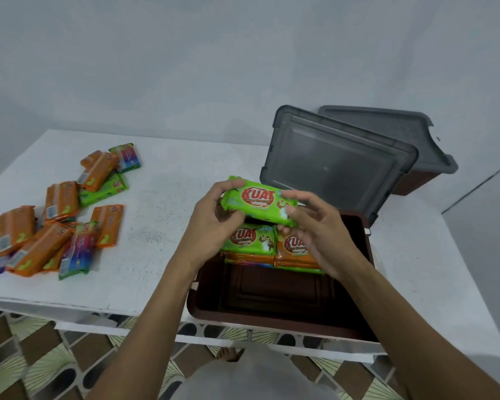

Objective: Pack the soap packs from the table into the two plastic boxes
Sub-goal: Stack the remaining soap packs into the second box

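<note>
We hold one green soap pack (257, 200) in the air over the far half of the brown box (272, 320), label up and lying crosswise. Our left hand (214, 217) curls round its left end, thumb on top and fingers beneath. Our right hand (318, 229) pinches the right end the same way, so both hands grip this one pack.

Below it, two stacks stand side by side against the far wall of the box, the left stack (248, 239) topped with green and the right stack (293, 249) with orange. The dark floor of the box shows in the near half.

To place the pack well, we judge it best to keep it level, turn it to match the stacks and lower it squarely onto one of them. We then slide our fingers out sideways so the glossy wrapper does not skid off. The stacks should stay below the rim, so that the grey lid (335, 166) leaning behind the box can close later.

A heap of packs (55, 223) waits on the left of the white table (162, 197), well apart from the box. The second box (416, 181) stands at the far right.
</note>
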The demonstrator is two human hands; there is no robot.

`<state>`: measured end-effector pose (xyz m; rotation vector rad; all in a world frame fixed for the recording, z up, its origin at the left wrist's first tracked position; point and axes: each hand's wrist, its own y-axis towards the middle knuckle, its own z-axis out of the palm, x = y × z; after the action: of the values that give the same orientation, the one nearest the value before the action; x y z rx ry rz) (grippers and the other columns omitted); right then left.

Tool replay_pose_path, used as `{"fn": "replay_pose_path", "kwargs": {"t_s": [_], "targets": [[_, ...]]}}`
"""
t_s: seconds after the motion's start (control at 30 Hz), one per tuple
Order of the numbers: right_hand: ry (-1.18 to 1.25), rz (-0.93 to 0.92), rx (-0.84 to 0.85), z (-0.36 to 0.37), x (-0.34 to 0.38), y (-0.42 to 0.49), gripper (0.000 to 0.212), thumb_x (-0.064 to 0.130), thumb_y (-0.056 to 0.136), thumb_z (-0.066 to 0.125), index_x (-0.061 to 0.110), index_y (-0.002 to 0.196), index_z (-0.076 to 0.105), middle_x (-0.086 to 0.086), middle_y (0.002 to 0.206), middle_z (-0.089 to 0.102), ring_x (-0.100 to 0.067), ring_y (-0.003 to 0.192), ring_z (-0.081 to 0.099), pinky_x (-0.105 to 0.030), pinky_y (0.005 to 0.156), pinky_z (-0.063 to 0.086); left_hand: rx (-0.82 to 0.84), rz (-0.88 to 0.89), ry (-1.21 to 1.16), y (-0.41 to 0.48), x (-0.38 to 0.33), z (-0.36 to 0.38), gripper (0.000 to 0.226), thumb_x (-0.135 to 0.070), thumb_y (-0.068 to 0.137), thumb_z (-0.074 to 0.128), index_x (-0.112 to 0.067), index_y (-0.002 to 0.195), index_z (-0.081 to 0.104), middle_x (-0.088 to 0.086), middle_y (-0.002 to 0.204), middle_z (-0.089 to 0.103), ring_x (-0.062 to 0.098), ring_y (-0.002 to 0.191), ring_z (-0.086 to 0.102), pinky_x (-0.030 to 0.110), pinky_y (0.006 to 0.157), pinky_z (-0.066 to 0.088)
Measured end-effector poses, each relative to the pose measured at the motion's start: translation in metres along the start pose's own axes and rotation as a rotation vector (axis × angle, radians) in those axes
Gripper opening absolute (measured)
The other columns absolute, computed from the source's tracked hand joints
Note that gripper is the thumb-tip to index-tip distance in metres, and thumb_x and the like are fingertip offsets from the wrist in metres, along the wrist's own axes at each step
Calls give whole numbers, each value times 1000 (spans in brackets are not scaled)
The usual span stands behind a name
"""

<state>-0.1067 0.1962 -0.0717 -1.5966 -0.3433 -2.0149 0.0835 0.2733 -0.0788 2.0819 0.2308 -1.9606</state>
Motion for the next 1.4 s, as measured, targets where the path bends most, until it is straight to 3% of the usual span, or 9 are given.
{"fn": "replay_pose_path", "kwargs": {"t_s": [0.13, 0.33, 0.6, 0.67, 0.77, 0.83, 0.9, 0.97, 1.4], "targets": [[-79, -11, -92, -22, 12, -13, 20, 4, 92, 59, 7, 111, 66, -9, 107, 73, -24, 97, 69, -30, 74, 58, 49, 60, 465, 2, 10, -10, 46, -32, 86, 70, -39, 129, 54, -11, 121, 61, 1, 115, 55, 23, 94, 47], [-473, -4, -207, -57, 21, -41, 22, 7, 93, 61, 19, 109, 70, -5, 103, 73, -17, 94, 72, -24, 66, 59, -72, 198, 691, 3, 34, -22, 32, -26, 92, 49, -25, 121, 62, -6, 132, 54, 12, 123, 47, 39, 100, 45], [-665, 3, -244, -59, -7, -39, 23, 12, 95, 60, 23, 113, 68, -2, 114, 68, -14, 97, 70, -31, 72, 61, -106, 239, 770, 2, 46, -21, 30, -9, 94, 49, -20, 118, 64, -3, 131, 52, 14, 123, 45, 29, 102, 40], [-870, -7, -288, -57, -15, -32, 24, 18, 95, 59, 28, 115, 67, -2, 116, 67, -13, 88, 71, -36, 72, 62, -117, 236, 779, 2, 46, -21, 30, -7, 94, 50, -19, 117, 65, -4, 131, 52, 13, 123, 45, 26, 102, 38], [-1028, 13, -318, -52, -19, -26, 26, 21, 96, 58, 27, 120, 65, -5, 116, 67, -8, 70, 70, -26, 67, 59, -123, 232, 800, 1, 46, -21, 30, -6, 94, 50, -19, 116, 66, -4, 131, 53, 12, 122, 46, 20, 100, 34], [-1132, 43, -296, -48, -20, -25, 31, 24, 95, 60, 23, 126, 62, -6, 122, 65, -9, 79, 67, -18, 70, 54, -123, 228, 810, 1, 46, -21, 30, -6, 94, 50, -19, 115, 65, -5, 131, 53, 11, 122, 45, 19, 99, 33], [-1204, 70, -263, -44, -22, -25, 42, 29, 91, 65, 19, 131, 58, -5, 128, 63, -17, 100, 65, -24, 81, 51, -129, 220, 812, 1, 46, -20, 30, -7, 94, 49, -19, 115, 66, -5, 131, 53, 11, 122, 45, 18, 99, 33], [-1241, 75, -238, -42, -25, -25, 47, 32, 90, 67, 19, 133, 54, -5, 128, 62, -21, 107, 63, -29, 87, 51, -137, 217, 808, 1, 46, -19, 29, -6, 94, 49, -19, 115, 66, -5, 131, 53, 11, 121, 46, 18, 98, 33], [-1492, 29, -136, -41, -32, -27, 50, 43, 97, 51, 25, 143, 44, -11, 123, 62, -25, 101, 63, -34, 83, 52, -154, 231, 805, 1, 45, -19, 28, -5, 94, 49, -17, 111, 68, -4, 129, 55, 12, 119, 49, 26, 99, 42]]}}
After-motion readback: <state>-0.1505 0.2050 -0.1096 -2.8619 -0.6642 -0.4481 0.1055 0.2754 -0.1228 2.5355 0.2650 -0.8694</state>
